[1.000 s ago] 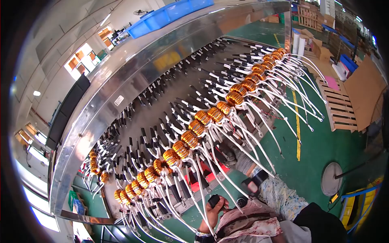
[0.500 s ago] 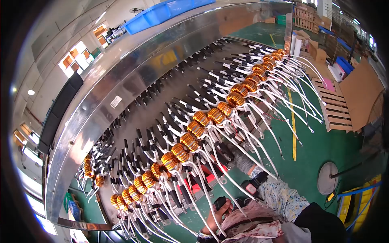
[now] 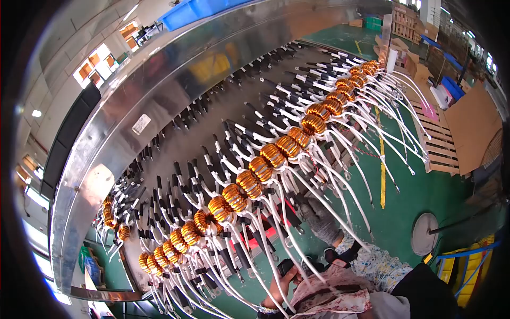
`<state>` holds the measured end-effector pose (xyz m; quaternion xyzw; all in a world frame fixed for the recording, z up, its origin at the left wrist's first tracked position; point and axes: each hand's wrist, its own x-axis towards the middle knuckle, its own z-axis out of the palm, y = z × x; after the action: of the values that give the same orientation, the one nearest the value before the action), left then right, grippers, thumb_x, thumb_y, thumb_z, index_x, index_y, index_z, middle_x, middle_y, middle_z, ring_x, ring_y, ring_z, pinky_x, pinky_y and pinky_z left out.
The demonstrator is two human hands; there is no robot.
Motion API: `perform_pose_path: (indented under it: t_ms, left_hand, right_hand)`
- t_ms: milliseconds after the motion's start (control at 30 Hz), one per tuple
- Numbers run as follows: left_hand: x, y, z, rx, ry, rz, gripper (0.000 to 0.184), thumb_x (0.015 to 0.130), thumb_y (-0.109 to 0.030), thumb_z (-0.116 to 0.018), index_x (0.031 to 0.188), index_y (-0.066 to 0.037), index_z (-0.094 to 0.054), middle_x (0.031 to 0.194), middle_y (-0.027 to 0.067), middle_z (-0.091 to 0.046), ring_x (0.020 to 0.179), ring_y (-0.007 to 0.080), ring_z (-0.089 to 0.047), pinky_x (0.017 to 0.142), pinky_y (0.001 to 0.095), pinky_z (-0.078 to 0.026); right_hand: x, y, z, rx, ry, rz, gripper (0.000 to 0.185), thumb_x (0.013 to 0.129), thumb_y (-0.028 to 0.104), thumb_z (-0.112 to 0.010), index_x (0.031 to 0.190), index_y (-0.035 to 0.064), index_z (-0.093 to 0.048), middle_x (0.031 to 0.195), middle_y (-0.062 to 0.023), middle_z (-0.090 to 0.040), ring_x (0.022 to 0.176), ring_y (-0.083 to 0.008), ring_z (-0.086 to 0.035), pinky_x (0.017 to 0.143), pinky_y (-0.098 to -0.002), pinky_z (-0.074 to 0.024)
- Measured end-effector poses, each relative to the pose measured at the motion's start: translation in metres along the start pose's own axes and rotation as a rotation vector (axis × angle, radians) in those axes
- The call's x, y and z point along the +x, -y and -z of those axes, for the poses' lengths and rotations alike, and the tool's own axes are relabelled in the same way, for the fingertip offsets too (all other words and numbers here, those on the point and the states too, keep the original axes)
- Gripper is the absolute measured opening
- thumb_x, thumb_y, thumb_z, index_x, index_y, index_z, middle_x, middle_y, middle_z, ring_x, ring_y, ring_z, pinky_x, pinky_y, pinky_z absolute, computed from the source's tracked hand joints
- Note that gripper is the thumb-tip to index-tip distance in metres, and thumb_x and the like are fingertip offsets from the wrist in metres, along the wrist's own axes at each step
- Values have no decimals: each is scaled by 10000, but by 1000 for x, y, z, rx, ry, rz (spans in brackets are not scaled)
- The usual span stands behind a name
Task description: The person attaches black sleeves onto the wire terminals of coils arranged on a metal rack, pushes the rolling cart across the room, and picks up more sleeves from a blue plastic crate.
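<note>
Fingers of the left hand (image 3: 285, 277) curled around a small black object (image 3: 286, 265), beside dangling white leads (image 3: 335, 208), apart from the row of copper-wound coils (image 3: 249, 184) beyond. Gloved right hand (image 3: 320, 220) behind the leads; finger spread and grip impossible to tell.

Coils (image 3: 272, 155) in a row, cables (image 3: 325, 204) hanging before them, bin (image 3: 199, 11) on shelf (image 3: 175, 87) behind, pallet (image 3: 442, 150) right.
</note>
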<state>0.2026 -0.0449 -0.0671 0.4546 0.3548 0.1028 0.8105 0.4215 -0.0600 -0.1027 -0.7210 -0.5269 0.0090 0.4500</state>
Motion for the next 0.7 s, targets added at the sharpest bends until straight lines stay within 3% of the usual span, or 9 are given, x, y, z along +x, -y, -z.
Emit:
perform_pose_path:
  t_ms: [33, 100, 133, 200, 300, 433, 500, 533, 700]
  left_hand:
    - [-1, 1, 0, -12, -24, -23, 184, 856, -242, -550, 847, -59, -555, 715, 27, -567, 601, 101, -504, 514, 224, -364]
    - [-7, 4, -2, -44, -84, -73, 178, 852, -232, -554, 861, -54, -569, 690, 30, -564, 572, 93, -498, 473, 212, -347]
    - [-12, 1, -2, 48, -85, -93, 214, 872, -220, -527, 869, -7, -535, 675, 26, -540, 540, 88, -457, 483, 222, -353]
    - [-15, -3, -10, -7, -164, -35, 204, 875, -221, -523, 883, -18, -541, 659, 13, -533, 534, 84, -458, 472, 212, -343]
    - [-17, 1, -24, -48, -208, -70, 197, 875, -214, -523, 908, -22, -549, 651, 7, -533, 531, 79, -465, 468, 210, -344]
    - [-12, 17, -35, -77, -235, -80, 196, 877, -194, -515, 963, -23, -559, 649, 4, -537, 524, 71, -465, 462, 209, -347]
    - [-8, 16, -41, -92, -200, -147, 193, 881, -174, -499, 989, -24, -553, 654, 8, -535, 525, 69, -457, 457, 204, -337]
    - [-9, 14, -46, -81, -225, -143, 191, 881, -166, -493, 992, -21, -551, 660, 10, -534, 528, 67, -452, 459, 203, -333]
    - [-8, 16, -58, -81, -269, -154, 179, 881, -138, -472, 988, -16, -549, 677, 14, -531, 535, 63, -435, 463, 200, -323]
  right_hand:
    - [0, 2, 0, -135, -63, 115, 323, 863, 160, -491, 1163, 40, -492, 935, -134, -580, 786, -267, -570, 668, -393, -466]
    - [11, 17, -2, 1126, 34, -663, 275, 874, 213, -507, 1100, 59, -539, 823, -35, -569, 667, -124, -528, 554, -247, -423]
    - [15, 14, 1, 1131, 50, -655, 275, 874, 213, -507, 1100, 59, -539, 823, -35, -569, 667, -124, -528, 554, -247, -423]
    - [25, 5, 3, 1912, 105, -738, 303, 886, 271, -490, 1123, 85, -530, 874, -15, -568, 717, -101, -515, 575, -256, -419]
    - [40, -4, 3, 1584, 184, -869, 351, 896, 321, -463, 1158, 93, -517, 927, 9, -553, 774, -63, -484, 619, -279, -427]
    - [23, -18, -11, 721, 155, -367, 365, 910, 263, -459, 1216, 64, -471, 1088, 18, -519, 901, -63, -468, 770, -194, -389]
    - [23, -42, -43, 672, 17, -193, 363, 911, 237, -458, 1219, 45, -459, 1035, 13, -526, 831, -61, -473, 706, -181, -396]
    - [31, -32, -49, 1462, -64, -534, 315, 909, 226, -460, 1144, 19, -496, 921, 18, -537, 727, -60, -467, 606, -177, -387]
    - [44, -32, -18, 1250, 202, -478, 299, 908, 267, -452, 1027, 2, -524, 820, 13, -533, 653, -78, -473, 547, -189, -385]
